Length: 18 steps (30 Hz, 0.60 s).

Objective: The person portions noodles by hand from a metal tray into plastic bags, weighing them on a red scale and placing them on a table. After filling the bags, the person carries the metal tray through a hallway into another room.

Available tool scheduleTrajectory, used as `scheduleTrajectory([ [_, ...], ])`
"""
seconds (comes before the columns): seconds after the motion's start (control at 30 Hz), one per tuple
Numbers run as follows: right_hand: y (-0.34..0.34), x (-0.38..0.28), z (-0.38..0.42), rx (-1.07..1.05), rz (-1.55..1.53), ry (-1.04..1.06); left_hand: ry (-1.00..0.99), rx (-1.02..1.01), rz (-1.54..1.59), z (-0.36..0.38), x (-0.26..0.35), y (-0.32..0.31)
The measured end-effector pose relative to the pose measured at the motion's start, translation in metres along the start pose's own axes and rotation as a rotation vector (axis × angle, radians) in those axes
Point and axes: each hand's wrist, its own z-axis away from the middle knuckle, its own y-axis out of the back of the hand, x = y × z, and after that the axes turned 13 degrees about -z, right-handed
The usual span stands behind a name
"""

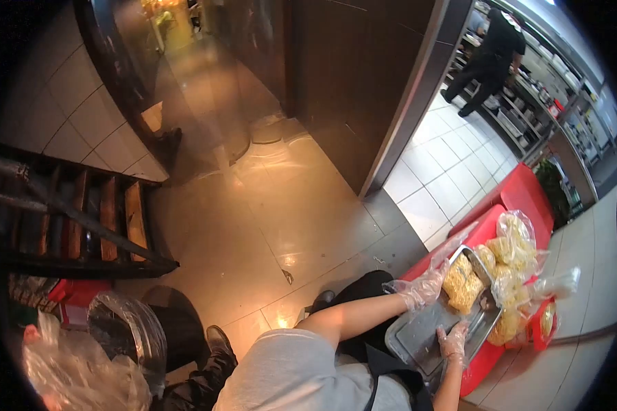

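Observation:
A metal tray (pixel 418 337) rests on a red surface at the lower right. A heap of yellowish, shredded-looking food (pixel 463 285) lies toward its far end. My left hand (pixel 424 289), in a loose clear plastic glove, is at the tray's upper side beside the food; the glove's folds hide how its fingers are bent. My right hand (pixel 452 341), also gloved, is over the lower part of the tray, fingers apart and nothing held. Clear bags of yellowish food (pixel 512 252) stand close beyond the tray.
Red surface (pixel 476 363) under the tray; a red bag (pixel 544 323) beyond it. Bin with a clear liner (pixel 159 335) and plastic bags (pixel 82 363) at lower left. Wooden-stepped stairs (pixel 110 216) at left. A person in dark clothes (pixel 493 58) stands at kitchen shelves beyond the doorway.

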Motion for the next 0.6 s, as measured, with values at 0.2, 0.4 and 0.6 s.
scheduleTrajectory([
  [0.2,0.011,-0.023,-0.025,-0.081,0.215,-0.054,-0.133,0.226,-0.162,-0.03,-0.032,-0.049],
  [0.4,0.006,-0.026,-0.024,-0.056,0.163,-0.07,-0.104,0.174,-0.058,-0.02,-0.024,-0.037],
  [0.6,0.004,-0.022,-0.037,0.038,0.227,0.007,-0.008,0.097,-0.041,-0.024,-0.023,-0.05],
])
